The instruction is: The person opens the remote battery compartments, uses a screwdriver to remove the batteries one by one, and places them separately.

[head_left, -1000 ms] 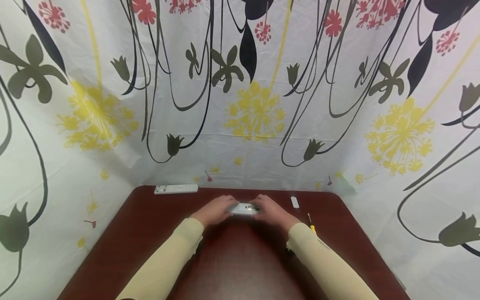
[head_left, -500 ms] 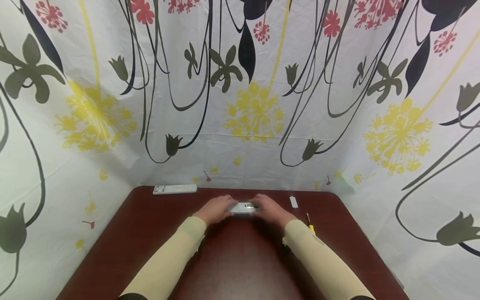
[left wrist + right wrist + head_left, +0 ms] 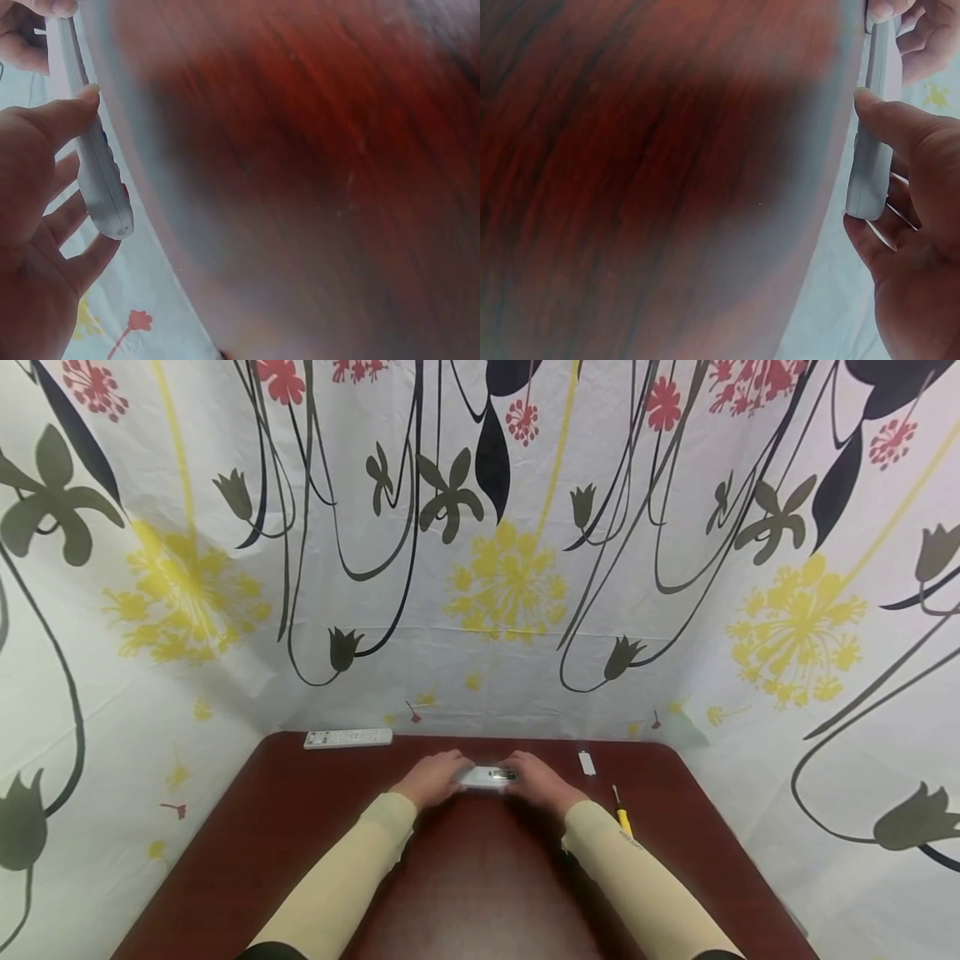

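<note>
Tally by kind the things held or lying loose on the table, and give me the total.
Remotes: 2, the held remote and the lying remote
Small white flat piece: 1
Yellow-handled screwdriver: 1
Total: 4

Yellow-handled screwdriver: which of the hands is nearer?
Right. The right hand is to the left of the screwdriver, gripping the remote's right end; the left hand is farther left, gripping its other end.
</note>
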`<state>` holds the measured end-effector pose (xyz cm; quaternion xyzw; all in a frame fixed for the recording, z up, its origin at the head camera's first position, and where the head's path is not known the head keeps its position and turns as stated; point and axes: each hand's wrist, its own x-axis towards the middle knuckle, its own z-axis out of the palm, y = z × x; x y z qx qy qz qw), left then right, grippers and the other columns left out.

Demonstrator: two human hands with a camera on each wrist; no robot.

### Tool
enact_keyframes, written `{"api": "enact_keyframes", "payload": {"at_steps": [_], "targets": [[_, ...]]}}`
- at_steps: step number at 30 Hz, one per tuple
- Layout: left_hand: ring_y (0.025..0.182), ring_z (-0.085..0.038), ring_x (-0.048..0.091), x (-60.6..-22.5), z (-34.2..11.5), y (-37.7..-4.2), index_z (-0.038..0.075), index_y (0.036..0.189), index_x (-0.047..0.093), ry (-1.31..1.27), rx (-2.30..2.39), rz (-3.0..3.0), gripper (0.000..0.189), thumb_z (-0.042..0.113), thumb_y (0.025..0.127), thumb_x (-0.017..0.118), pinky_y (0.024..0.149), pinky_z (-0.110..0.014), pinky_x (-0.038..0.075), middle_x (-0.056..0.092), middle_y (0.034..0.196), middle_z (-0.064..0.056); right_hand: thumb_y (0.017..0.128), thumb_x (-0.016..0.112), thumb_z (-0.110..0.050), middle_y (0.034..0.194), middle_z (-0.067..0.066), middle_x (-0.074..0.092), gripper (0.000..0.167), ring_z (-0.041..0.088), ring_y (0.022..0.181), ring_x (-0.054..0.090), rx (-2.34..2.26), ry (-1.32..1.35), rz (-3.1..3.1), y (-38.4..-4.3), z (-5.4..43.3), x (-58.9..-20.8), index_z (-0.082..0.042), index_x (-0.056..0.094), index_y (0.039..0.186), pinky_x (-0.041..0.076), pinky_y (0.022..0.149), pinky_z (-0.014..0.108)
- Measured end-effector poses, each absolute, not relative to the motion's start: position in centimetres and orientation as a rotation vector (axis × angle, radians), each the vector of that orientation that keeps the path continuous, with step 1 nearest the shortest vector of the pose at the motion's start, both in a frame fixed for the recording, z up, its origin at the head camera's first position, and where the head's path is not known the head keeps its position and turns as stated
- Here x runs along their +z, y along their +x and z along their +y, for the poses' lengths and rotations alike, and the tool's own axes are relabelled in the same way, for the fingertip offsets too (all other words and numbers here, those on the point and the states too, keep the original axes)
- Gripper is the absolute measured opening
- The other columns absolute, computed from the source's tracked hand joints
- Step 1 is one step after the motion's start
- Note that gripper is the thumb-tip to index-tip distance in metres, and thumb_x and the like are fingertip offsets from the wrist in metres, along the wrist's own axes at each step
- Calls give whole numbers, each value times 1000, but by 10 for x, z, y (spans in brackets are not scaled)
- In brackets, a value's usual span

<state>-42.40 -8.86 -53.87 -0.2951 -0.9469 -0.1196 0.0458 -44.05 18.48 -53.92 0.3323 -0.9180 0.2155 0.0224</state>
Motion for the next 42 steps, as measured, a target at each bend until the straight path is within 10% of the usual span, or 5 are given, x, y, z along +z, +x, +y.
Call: {"api": "enact_keyframes", "payload": {"at_steps": [42], "targets": [[128, -28, 64, -546, -78, -427, 10, 141, 71, -783, -472, -3015, 36, 20, 106, 77, 114, -46, 50, 68, 135, -8, 98, 86, -14, 116, 11, 72, 37, 27, 106, 67, 647, 1050, -2825, -450, 182, -558, 1, 76, 130, 55, 100, 52]]}}
